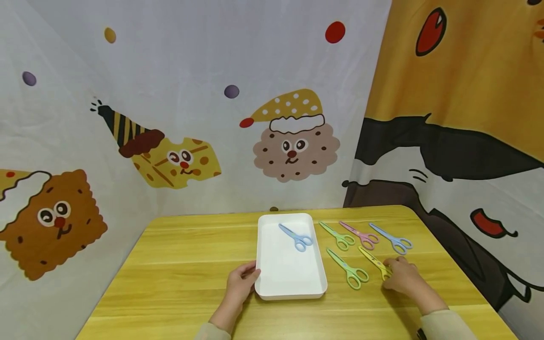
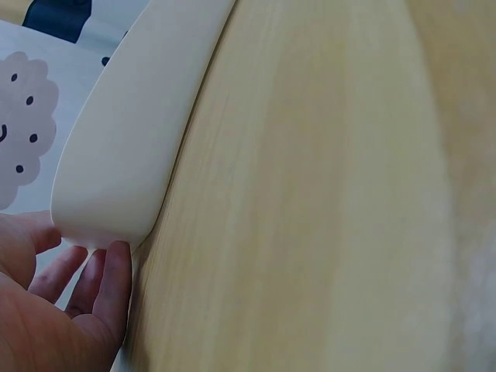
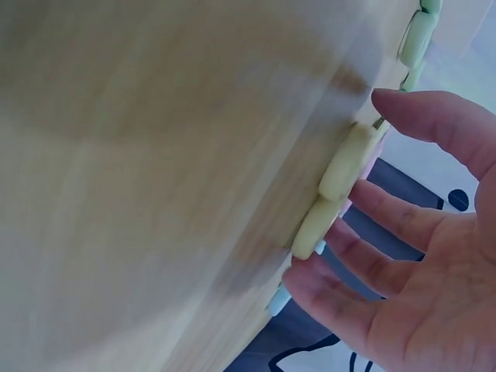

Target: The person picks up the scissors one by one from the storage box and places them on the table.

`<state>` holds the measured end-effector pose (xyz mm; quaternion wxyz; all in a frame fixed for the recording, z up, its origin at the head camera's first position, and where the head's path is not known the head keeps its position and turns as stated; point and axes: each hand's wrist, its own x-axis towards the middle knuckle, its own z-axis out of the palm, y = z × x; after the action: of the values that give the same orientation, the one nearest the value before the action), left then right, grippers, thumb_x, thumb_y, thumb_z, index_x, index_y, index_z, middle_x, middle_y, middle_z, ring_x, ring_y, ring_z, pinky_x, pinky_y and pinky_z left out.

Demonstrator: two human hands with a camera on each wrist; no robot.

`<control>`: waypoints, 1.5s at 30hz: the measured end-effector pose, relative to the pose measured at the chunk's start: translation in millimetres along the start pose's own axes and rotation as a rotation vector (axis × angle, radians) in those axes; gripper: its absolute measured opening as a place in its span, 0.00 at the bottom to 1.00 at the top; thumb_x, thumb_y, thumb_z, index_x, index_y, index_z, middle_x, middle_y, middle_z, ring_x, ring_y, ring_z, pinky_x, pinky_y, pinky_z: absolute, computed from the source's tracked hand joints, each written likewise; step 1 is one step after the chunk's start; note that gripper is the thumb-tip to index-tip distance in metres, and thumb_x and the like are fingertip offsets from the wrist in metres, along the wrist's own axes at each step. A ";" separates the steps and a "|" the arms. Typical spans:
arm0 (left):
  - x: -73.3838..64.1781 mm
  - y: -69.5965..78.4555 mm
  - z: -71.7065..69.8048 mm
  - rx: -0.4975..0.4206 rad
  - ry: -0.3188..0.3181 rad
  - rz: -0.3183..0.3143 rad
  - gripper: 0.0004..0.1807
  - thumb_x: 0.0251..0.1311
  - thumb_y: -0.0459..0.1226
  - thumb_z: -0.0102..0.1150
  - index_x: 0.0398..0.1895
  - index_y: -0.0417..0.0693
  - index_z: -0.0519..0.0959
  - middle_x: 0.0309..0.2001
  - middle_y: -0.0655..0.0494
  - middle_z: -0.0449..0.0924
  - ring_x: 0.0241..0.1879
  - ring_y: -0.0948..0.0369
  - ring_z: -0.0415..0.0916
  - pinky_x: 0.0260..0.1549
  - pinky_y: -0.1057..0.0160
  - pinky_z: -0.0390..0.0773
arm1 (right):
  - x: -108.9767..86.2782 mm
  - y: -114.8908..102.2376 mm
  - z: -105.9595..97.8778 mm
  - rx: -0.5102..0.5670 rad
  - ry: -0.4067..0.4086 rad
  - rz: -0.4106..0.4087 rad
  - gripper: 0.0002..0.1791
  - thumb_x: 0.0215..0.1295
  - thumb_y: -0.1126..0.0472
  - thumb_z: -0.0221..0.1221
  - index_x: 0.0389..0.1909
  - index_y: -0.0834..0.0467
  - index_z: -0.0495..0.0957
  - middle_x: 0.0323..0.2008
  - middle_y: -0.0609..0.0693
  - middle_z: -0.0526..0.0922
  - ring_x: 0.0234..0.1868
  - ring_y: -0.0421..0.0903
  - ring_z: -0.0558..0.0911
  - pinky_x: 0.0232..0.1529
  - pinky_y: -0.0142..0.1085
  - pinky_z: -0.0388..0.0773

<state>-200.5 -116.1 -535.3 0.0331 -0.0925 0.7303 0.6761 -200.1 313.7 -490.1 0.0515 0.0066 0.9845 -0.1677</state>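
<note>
A white tray (image 1: pixel 289 281) lies on the wooden table. My left hand (image 1: pixel 241 282) holds its left side, thumb (image 2: pixel 35 231) at the rim and the other fingertips against the outer wall. At the right, my right hand (image 1: pixel 403 275) is at the handles of the yellow scissors (image 1: pixel 373 259). In the right wrist view the thumb stands apart from the fingers, and fingertips are right at the yellow handle loops (image 3: pixel 345 164). Blue scissors (image 1: pixel 296 236) lie inside the tray, towards its far right corner.
Right of the tray lie green scissors (image 1: pixel 346 268), a second green pair (image 1: pixel 338 235) behind them, pink scissors (image 1: pixel 361 234) and another blue pair (image 1: pixel 391 238). A printed curtain (image 1: pixel 191 71) hangs just beyond the table's far edge.
</note>
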 end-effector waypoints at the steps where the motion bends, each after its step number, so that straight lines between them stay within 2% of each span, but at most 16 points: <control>1: -0.3 0.1 0.0 -0.002 -0.002 0.001 0.21 0.61 0.35 0.60 0.55 0.34 0.75 0.48 0.42 0.78 0.39 0.61 0.77 0.35 0.65 0.83 | -0.1 -0.2 0.2 -0.003 0.004 0.000 0.35 0.38 0.59 0.69 0.51 0.70 0.73 0.48 0.73 0.70 0.42 0.72 0.69 0.39 0.58 0.72; 8: 0.1 0.2 0.1 -0.011 0.000 0.003 0.21 0.61 0.36 0.60 0.55 0.34 0.75 0.47 0.42 0.78 0.40 0.60 0.77 0.35 0.65 0.82 | -1.0 -8.3 -0.9 0.004 0.038 -0.015 0.37 0.47 0.56 0.68 0.57 0.70 0.69 0.55 0.76 0.65 0.51 0.79 0.64 0.46 0.67 0.68; 15: -0.5 -0.5 0.3 -0.007 -0.003 0.002 0.22 0.60 0.36 0.61 0.55 0.33 0.75 0.48 0.41 0.78 0.39 0.61 0.77 0.36 0.64 0.83 | 2.7 -24.0 0.4 -0.019 0.117 -0.080 0.39 0.54 0.51 0.66 0.61 0.70 0.66 0.59 0.76 0.63 0.56 0.79 0.61 0.55 0.71 0.58; 19: -0.2 0.4 0.1 0.005 0.004 -0.005 0.21 0.60 0.37 0.61 0.55 0.35 0.75 0.48 0.42 0.78 0.39 0.61 0.77 0.35 0.64 0.83 | 8.2 -34.4 4.6 -0.008 0.164 -0.119 0.42 0.56 0.49 0.65 0.65 0.67 0.61 0.63 0.74 0.58 0.59 0.79 0.58 0.54 0.72 0.58; 22: 0.4 0.3 0.0 0.011 0.006 -0.008 0.21 0.61 0.36 0.61 0.55 0.35 0.76 0.48 0.43 0.78 0.38 0.62 0.76 0.35 0.64 0.82 | 11.2 -42.5 6.1 -0.003 0.198 -0.158 0.41 0.56 0.49 0.65 0.65 0.67 0.63 0.65 0.73 0.57 0.61 0.78 0.55 0.55 0.72 0.56; 26: 0.1 0.6 -0.1 0.006 0.002 -0.006 0.21 0.60 0.36 0.61 0.55 0.35 0.76 0.47 0.43 0.78 0.38 0.61 0.76 0.35 0.64 0.82 | 12.8 -55.2 5.7 -0.004 0.201 -0.182 0.38 0.58 0.49 0.63 0.64 0.67 0.65 0.66 0.72 0.55 0.64 0.77 0.51 0.58 0.71 0.54; 31: -0.1 0.9 -1.2 0.003 -0.002 -0.003 0.22 0.60 0.37 0.61 0.56 0.34 0.75 0.47 0.42 0.78 0.38 0.61 0.77 0.34 0.64 0.83 | 18.0 -71.8 6.9 -0.006 0.185 -0.206 0.40 0.60 0.46 0.61 0.66 0.66 0.61 0.68 0.72 0.51 0.67 0.75 0.47 0.62 0.70 0.49; 36: 2.0 -1.1 -1.8 -0.005 -0.013 -0.001 0.22 0.61 0.35 0.60 0.56 0.31 0.74 0.48 0.41 0.78 0.38 0.61 0.77 0.34 0.62 0.83 | 24.6 -87.9 10.8 -0.016 0.178 -0.242 0.42 0.60 0.44 0.61 0.68 0.63 0.59 0.70 0.69 0.50 0.68 0.74 0.46 0.61 0.71 0.47; 45: 0.5 -0.1 -1.0 -0.004 -0.013 0.004 0.22 0.61 0.36 0.60 0.55 0.33 0.75 0.47 0.42 0.78 0.39 0.60 0.77 0.34 0.64 0.83 | 31.9 -105.3 16.8 -0.005 0.195 -0.289 0.41 0.60 0.44 0.61 0.69 0.59 0.60 0.72 0.61 0.49 0.69 0.70 0.49 0.59 0.72 0.51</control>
<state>-201.0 -117.1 -535.4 0.0364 -0.0868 0.7288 0.6782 -233.3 208.6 -474.5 -0.0686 -0.1187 0.9759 -0.1697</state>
